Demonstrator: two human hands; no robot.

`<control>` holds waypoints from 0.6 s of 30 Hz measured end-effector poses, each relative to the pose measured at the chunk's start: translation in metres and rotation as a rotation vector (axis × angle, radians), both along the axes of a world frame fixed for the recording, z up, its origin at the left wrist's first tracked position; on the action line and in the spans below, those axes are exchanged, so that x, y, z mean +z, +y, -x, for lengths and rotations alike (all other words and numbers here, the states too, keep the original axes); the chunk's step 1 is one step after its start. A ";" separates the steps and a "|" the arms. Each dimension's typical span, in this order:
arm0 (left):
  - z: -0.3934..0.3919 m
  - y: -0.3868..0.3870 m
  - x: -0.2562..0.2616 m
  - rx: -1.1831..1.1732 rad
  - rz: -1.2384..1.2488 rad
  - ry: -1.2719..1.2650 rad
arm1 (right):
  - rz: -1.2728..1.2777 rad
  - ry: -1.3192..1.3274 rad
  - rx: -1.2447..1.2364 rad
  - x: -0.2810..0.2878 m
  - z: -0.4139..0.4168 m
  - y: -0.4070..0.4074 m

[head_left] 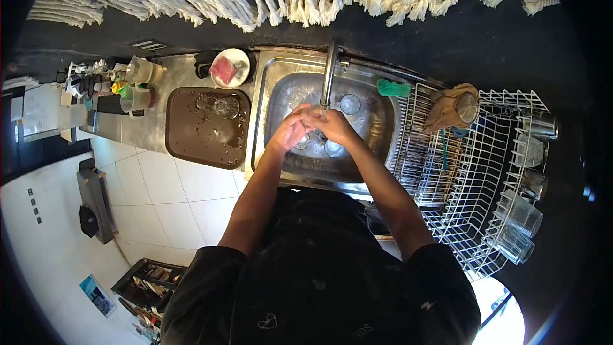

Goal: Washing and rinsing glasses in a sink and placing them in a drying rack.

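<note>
Under the spout of the metal faucet (329,74), my left hand (289,130) and my right hand (334,125) touch each other, fingers overlapping. Whether anything small lies between them cannot be told. Below them is the stainless steel sink basin (287,91). In the basin stand several clear drinking glasses: one (350,104) is behind my right hand, another (334,148) is just below it, and a third (302,142) is partly hidden by my hands. A green scouring pad (393,87) rests on the sink's back right rim.
Left of the sink lies a wet brown tray (191,153) with a clear glass (226,107) on it. Behind it sits a white plate (231,82) with a pink cloth (223,70). At right, a white wire dish rack (483,172) carries glasses (519,213) and a brown cloth (443,110).
</note>
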State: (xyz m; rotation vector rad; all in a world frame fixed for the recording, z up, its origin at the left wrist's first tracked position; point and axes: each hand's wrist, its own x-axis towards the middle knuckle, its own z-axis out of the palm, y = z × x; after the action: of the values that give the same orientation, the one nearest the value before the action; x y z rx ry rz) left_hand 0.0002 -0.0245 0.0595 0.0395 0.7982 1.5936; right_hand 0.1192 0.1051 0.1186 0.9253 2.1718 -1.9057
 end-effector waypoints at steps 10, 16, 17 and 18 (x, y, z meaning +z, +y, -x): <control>0.024 -0.002 -0.037 -0.230 -0.034 -0.257 | -0.400 0.107 0.149 -0.015 0.003 -0.009; 0.013 -0.001 -0.001 -0.120 -0.011 -0.129 | -0.380 0.143 0.189 -0.003 -0.005 -0.006; 0.011 0.001 -0.002 -0.120 0.005 -0.139 | -0.376 0.139 0.189 -0.007 -0.007 -0.006; 0.012 0.004 -0.002 -0.124 0.023 -0.146 | -0.455 0.218 0.217 -0.010 -0.007 -0.007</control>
State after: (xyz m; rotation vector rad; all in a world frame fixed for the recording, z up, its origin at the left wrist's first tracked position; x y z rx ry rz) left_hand -0.0117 -0.0207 0.0575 -0.0429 0.6869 1.4528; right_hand 0.1261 0.0979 0.1085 0.5145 2.7722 -1.5021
